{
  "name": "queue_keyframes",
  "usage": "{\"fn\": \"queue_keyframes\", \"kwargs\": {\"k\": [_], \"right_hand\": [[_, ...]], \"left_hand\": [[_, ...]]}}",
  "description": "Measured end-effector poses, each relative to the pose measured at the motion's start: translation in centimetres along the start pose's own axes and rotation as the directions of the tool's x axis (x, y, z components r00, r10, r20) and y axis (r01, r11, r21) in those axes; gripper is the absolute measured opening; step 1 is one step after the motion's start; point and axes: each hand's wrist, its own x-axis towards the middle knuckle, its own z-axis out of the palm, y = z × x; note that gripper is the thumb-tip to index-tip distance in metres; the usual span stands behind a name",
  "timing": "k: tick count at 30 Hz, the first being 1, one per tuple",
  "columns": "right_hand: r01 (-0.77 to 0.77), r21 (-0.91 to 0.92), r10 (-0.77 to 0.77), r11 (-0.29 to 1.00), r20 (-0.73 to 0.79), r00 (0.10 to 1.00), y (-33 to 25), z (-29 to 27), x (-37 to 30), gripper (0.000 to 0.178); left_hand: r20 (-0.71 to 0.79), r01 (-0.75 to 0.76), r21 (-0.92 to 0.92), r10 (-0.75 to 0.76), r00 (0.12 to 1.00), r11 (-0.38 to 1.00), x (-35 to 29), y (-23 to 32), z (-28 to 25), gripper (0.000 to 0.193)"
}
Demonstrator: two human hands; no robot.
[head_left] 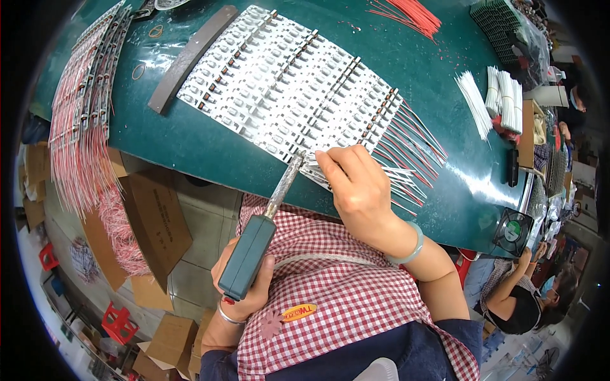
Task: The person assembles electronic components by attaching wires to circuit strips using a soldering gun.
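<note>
My left hand (259, 284) is wrapped around the dark green body of a soldering iron (246, 254). Its long metal barrel points away from me, with the tip at the near edge of a white circuit board panel (254, 82). Beside that tip, my right hand (359, 190) pinches white wires (309, 159) between thumb and finger against the panel. More of the white wires stick out past the right side of that hand. Rows of small parts cover the panel, and red and white wires (416, 136) trail from its right side. The exact contact at the tip is too small to tell.
A dark bar (184, 63) lies along the panel's left edge. Wired panels (89, 82) hang over the table's left side above a cardboard box (152, 222). Red wires (406, 16), white wire bundles (505, 98) and a small fan (513, 230) are on the green table (210, 159). A co-worker (527, 289) sits at right.
</note>
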Motion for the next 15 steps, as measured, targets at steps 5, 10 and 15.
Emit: {"fn": "queue_keyframes", "kwargs": {"k": [5, 10, 15], "right_hand": [[0.000, -0.009, 0.000, 1.000, 0.010, 1.000, -0.05, -0.09, 0.22, 0.037], [0.006, -0.019, -0.006, 1.000, 0.007, 1.000, -0.20, -0.11, 0.28, 0.037], [-0.006, -0.022, 0.007, 1.000, 0.022, 1.000, -0.42, -0.30, 0.41, 0.036]], "left_hand": [[0.047, 0.017, 0.021, -0.018, 0.999, 1.000, 0.47, 0.28, -0.06, 0.023], [0.062, 0.022, 0.020, -0.023, 0.998, 1.000, 0.60, 0.26, 0.12, 0.022], [0.067, 0.020, 0.018, -0.022, 0.998, 1.000, 0.71, 0.49, 0.06, 0.020]]}}
